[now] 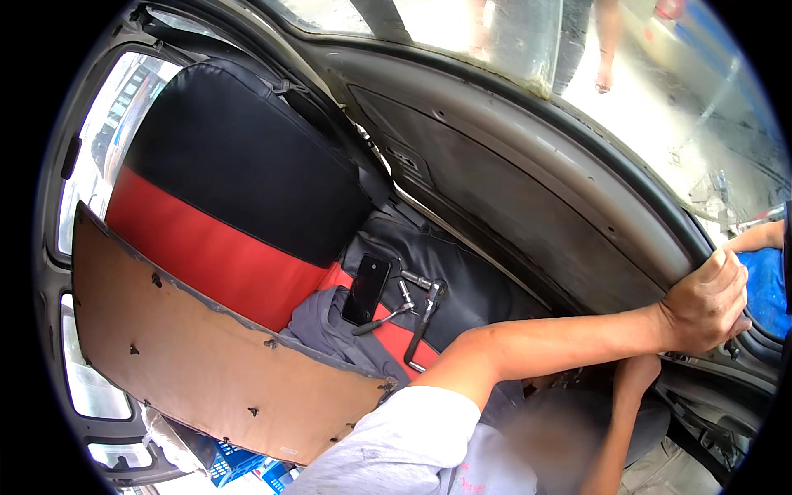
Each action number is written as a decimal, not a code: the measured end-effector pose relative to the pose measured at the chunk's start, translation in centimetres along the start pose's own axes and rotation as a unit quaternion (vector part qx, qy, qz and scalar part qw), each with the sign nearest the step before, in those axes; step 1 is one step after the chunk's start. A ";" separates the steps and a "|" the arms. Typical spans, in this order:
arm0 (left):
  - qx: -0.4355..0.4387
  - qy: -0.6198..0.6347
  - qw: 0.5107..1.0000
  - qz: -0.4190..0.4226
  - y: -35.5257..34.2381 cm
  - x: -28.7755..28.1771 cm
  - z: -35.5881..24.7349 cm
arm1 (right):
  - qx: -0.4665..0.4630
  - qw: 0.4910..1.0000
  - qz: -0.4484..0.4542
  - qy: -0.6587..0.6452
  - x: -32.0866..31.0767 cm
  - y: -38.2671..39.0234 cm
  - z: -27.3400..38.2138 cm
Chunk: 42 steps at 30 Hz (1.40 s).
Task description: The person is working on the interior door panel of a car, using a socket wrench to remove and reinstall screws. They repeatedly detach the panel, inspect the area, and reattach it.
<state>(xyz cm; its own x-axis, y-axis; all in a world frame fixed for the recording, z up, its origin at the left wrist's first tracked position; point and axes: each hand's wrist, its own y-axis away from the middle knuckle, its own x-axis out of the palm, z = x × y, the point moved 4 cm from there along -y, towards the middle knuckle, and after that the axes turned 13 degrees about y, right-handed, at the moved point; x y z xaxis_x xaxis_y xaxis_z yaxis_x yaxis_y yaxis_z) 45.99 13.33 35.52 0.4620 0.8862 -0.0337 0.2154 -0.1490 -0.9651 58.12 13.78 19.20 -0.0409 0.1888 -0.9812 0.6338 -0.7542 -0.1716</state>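
My left arm reaches across the view from the lower middle, out of a light grey sleeve. At its end my left hand (708, 303) is closed round the edge of the car's door frame (678, 256), at the right. Below it, my right hand (637, 375) is raised beside the dark trim under the frame; its fingers are hidden. A black phone (366, 289) lies on the car seat, partly over a grey cloth (334, 326). Beside the phone are a ratchet wrench (429, 318), a smaller ratchet with a black handle (381, 319) and a socket piece (404, 289).
A black and red seat (239, 157) fills the upper left. A brown panel (223, 355) with several dark clips leans across it. The grey door or body panel (511, 181) curves along the far side under glass. Another person's arm (757, 238) shows at the right edge, near something blue.
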 end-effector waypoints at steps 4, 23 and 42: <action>-0.038 0.026 0.999 -0.021 -1.6 -2.7 4.1 | -0.036 0.998 -0.023 0.038 1.8 -3.0 2.2; -0.509 -0.319 0.790 0.124 19.2 -32.7 4.0 | 0.013 0.832 0.247 -0.497 4.4 6.2 17.1; -0.507 -0.377 0.775 0.020 23.3 -41.2 3.5 | -0.183 0.826 0.326 -0.422 3.4 3.9 26.5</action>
<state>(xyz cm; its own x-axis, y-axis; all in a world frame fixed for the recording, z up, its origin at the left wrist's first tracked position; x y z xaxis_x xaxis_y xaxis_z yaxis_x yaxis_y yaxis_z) 28.94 -25.10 13.51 -0.0666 0.8190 -0.5699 0.9559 -0.1114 -0.2717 40.00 -5.22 12.87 -0.0241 -0.8051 -0.5927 0.9186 -0.2518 0.3045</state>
